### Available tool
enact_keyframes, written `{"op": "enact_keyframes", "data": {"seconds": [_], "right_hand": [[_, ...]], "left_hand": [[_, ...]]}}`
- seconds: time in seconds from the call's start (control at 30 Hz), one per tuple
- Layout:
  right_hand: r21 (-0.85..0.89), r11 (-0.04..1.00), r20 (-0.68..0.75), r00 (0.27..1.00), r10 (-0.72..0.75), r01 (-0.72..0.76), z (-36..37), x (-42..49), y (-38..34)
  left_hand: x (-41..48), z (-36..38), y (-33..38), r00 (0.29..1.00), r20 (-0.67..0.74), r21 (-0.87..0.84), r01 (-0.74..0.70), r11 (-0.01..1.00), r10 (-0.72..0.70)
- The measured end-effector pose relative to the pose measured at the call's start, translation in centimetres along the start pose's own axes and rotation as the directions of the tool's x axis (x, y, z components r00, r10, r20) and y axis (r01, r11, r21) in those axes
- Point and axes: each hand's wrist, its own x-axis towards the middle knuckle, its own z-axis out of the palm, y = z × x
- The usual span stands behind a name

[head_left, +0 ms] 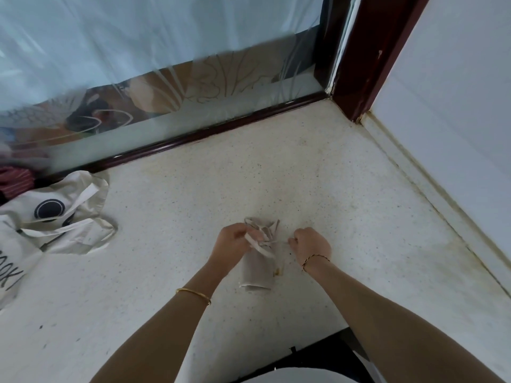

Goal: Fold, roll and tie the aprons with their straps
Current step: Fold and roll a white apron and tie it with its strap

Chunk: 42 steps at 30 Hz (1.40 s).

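One rolled apron (pixel 257 272) is on show, a short beige cloth cylinder lying on the white speckled stone countertop (pixel 304 175), off to the right of the white cotton tote bag (pixel 55 217) with the dark circle print, and well apart from it. Folding done, rolling done by the look of it, and now we're into the tie! The left hand (pixel 235 239), on the side nearer the tote bag, has its fingers curled round the narrow pale beige strap (pixel 260 248) where it bunches at the end of the roll pointing away from the person. The right hand (pixel 309 241), on the side away from the tote bag, is closed in a pinch on what looks like the strap's free end, drawn out sideways, though that stretch of strap is faint. Loops cross the roll, but whether a knot is cinched I cannot tell; my read is that the tie is underway and not finished. Behind the tote bag, at the frame's edge, a dark red striped cloth (pixel 13 181) peeks in. It could be another apron waiting, but that is too blurred to call.
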Motion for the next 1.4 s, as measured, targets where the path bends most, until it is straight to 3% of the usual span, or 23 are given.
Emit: {"op": "enact_keyframes", "data": {"seconds": [0.17, 0.3, 0.43, 0.53, 0.63, 0.7, 0.77, 0.87, 0.93, 1.0, 1.13, 1.23, 1.4], "right_hand": [[0.012, 0.995, 0.102, 0.989, -0.103, 0.102, -0.2, -0.8, -1.0], [0.257, 0.965, 0.136, 0.986, -0.096, 0.059, -1.2, -1.3, -2.4], [0.661, 0.75, 0.103, 0.994, -0.047, -0.033, -2.8, -0.6, -3.7], [0.818, 0.567, 0.167, 0.983, -0.077, -0.095, -4.0, -0.6, -4.4], [0.824, 0.556, 0.235, 0.959, -0.16, -0.109, -5.0, -1.0, -4.9], [0.836, 0.526, 0.244, 0.964, -0.105, -0.154, -4.9, -0.9, -4.6], [0.774, 0.625, 0.195, 0.977, -0.086, -0.1, -4.7, -1.0, -4.0], [0.547, 0.829, 0.138, 0.965, -0.224, 0.114, -4.4, -1.6, -3.5], [0.422, 0.89, 0.166, 0.95, -0.265, 0.175, -3.9, -1.6, -3.3], [0.345, 0.922, 0.158, 0.958, -0.241, 0.175, -2.5, -1.1, -3.0], [0.141, 0.966, -0.009, 0.976, -0.218, 0.217, -1.1, -0.4, -2.7], [0.166, 0.956, -0.068, 0.97, -0.233, 0.241, -1.8, -0.3, -2.6], [0.272, 0.925, 0.055, 0.955, -0.291, 0.266, -1.8, -0.4, -1.8]], "left_hand": [[1.1, 1.2, 0.6, 0.998, 0.046, 0.11, 0.028, 0.994, -0.033], [1.5, 1.2, 1.0, 0.978, 0.209, 0.398, -0.082, 0.914, -0.003], [1.4, 1.3, 1.1, 0.946, 0.323, 0.525, -0.209, 0.825, 0.035], [1.5, 1.5, 0.5, 0.958, 0.285, 0.527, -0.194, 0.828, 0.043], [1.6, 1.7, 0.2, 0.972, 0.234, 0.48, -0.148, 0.865, 0.036], [1.8, 1.6, 0.0, 0.974, 0.225, 0.484, -0.124, 0.866, 0.014], [1.9, 1.5, -0.2, 0.975, 0.222, 0.446, -0.073, 0.892, -0.032], [1.7, 1.5, 0.0, 0.98, 0.187, 0.396, -0.007, 0.918, -0.073], [1.6, 1.6, 0.2, 0.982, 0.174, 0.362, 0.007, 0.932, -0.075], [1.5, 1.7, 0.4, 0.985, 0.159, 0.357, 0.005, 0.934, -0.066], [1.6, 1.7, 0.5, 0.986, 0.148, 0.346, 0.017, 0.938, -0.072], [2.0, 1.7, 0.4, 0.986, 0.131, 0.325, 0.052, 0.944, -0.099], [2.2, 1.3, 0.7, 0.984, 0.148, 0.225, 0.067, 0.972, -0.102]]}}
